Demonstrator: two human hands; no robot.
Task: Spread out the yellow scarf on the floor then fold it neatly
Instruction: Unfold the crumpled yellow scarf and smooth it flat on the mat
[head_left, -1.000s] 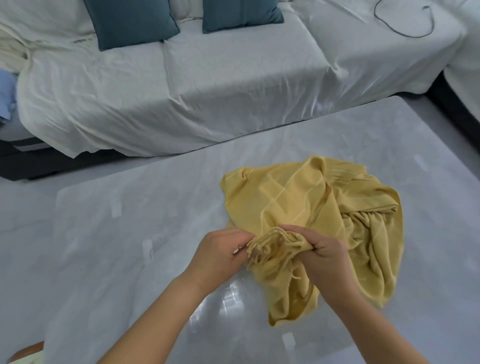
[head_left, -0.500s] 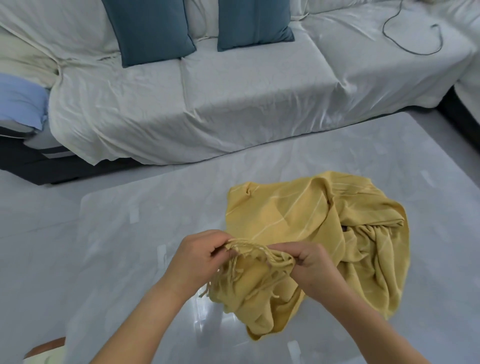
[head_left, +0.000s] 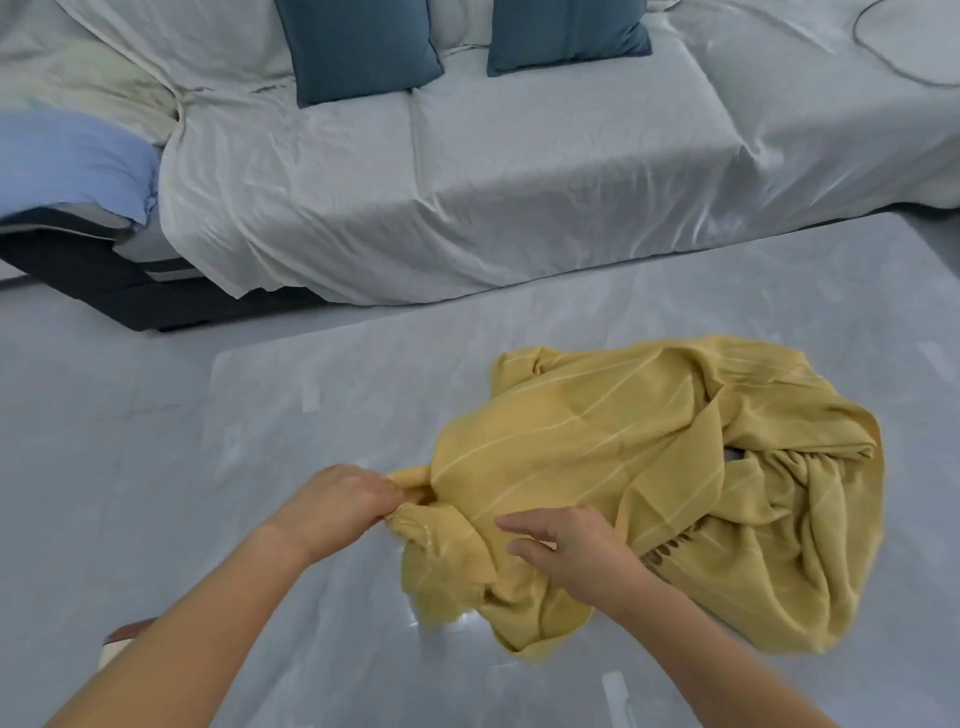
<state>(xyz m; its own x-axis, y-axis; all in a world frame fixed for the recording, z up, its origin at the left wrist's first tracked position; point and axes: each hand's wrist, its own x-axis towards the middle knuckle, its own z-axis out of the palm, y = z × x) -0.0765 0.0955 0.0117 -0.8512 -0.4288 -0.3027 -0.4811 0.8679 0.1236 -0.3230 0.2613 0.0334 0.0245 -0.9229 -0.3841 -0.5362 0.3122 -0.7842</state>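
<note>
The yellow scarf (head_left: 649, 467) with thin pale stripes lies crumpled in a heap on a clear plastic mat (head_left: 311, 415) on the floor, right of centre. My left hand (head_left: 337, 501) grips a bunched edge of the scarf at its left side. My right hand (head_left: 566, 545) hovers over or touches the cloth just to the right, with fingers stretched out toward the left. A fringed end shows dark beside my right wrist.
A sofa (head_left: 467, 208) draped in a pale sheet runs across the back, with two teal cushions (head_left: 358, 47) on it. A blue cloth (head_left: 72, 166) lies at its left end. A dark cable (head_left: 904, 67) loops at top right. Grey floor (head_left: 78, 441) stretches to the left.
My left hand has pulled the scarf's edge out to the left. My right hand has let go of the bunched fringe and its fingers have straightened. The view has tilted up.
</note>
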